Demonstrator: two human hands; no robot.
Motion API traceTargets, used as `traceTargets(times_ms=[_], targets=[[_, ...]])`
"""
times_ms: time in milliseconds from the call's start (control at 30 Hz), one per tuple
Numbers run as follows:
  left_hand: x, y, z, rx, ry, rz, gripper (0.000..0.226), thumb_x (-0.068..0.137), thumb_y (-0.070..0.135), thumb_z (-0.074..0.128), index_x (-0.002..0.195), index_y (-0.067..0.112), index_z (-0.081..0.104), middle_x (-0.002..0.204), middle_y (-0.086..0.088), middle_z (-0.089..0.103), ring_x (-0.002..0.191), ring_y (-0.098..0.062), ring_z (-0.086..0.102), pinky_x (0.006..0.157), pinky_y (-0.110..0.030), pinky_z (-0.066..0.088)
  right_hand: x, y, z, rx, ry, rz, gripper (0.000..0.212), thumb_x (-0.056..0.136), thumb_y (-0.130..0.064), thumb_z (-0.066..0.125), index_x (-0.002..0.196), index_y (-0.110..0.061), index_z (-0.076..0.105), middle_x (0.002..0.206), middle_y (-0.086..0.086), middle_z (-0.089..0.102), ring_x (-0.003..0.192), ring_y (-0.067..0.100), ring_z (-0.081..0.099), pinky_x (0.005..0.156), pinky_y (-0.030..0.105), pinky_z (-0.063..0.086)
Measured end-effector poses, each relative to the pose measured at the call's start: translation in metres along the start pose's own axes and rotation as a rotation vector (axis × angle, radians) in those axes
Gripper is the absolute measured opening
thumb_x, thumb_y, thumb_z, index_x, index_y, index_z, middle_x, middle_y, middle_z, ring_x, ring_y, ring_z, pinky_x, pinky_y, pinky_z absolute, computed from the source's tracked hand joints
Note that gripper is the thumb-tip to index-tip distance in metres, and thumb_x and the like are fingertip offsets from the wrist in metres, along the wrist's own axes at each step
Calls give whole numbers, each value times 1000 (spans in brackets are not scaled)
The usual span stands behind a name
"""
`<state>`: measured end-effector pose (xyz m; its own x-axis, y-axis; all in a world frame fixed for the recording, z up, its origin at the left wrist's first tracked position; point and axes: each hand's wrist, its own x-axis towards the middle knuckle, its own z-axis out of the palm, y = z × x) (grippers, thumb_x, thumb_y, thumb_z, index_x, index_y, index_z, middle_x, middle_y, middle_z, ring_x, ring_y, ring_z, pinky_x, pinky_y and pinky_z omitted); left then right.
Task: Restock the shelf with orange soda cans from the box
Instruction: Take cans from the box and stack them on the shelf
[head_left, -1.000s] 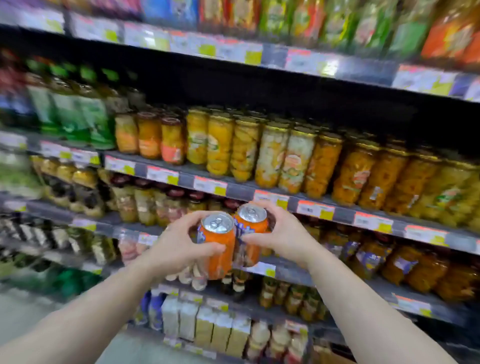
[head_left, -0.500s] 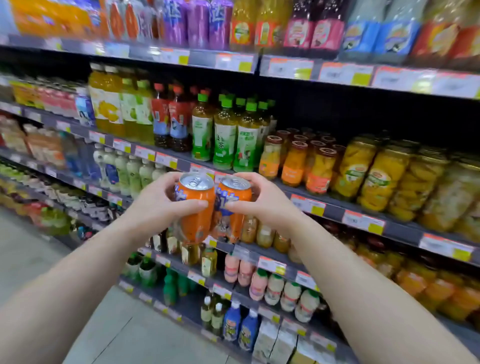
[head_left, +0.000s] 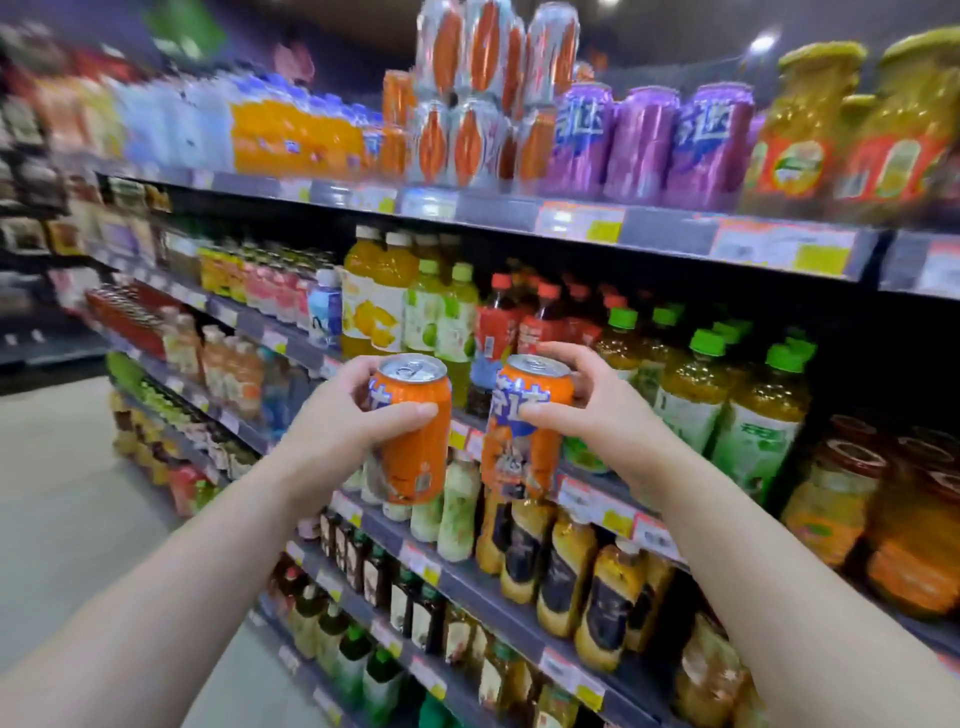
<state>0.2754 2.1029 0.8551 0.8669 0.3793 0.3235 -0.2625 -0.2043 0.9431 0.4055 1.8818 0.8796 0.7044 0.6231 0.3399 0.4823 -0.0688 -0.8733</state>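
Views: a single one, from the head; nothing is shared with a second view.
Position: in a shop aisle, just in front of the shelf unit (head_left: 519, 218).
Facing: forward and up, at a slant along the shelves, which recede to the left.
Nearness: both forearms reach in from the bottom edge; the top shelf's stacked cans (head_left: 483, 93) sit high in frame.
Clarity: wide-angle, edges smeared with blur.

Glossy metal orange soda cans (head_left: 413, 431); shiny plastic bottles (head_left: 691, 400) behind.
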Motion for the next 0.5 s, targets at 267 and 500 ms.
traceTargets(times_ms=[267, 500], targets=[[90, -24, -128, -18, 63, 35, 62, 60, 36, 84, 116, 31, 57, 103, 5, 74, 92, -12, 72, 72, -25, 56, 135, -12, 97, -10, -39, -75, 74, 51, -46, 84, 119, -38, 54, 99, -11, 76, 93, 10, 73, 80, 29, 57], [175, -44, -260, 9, 9, 53, 71, 57, 41, 88, 119, 31, 57, 105, 6, 73, 90, -10, 72, 70, -27, 55, 231, -16, 212, 32, 45, -47, 62, 63, -31, 81, 118, -34, 54, 93, -12, 77, 85, 9, 74, 66, 18, 54]])
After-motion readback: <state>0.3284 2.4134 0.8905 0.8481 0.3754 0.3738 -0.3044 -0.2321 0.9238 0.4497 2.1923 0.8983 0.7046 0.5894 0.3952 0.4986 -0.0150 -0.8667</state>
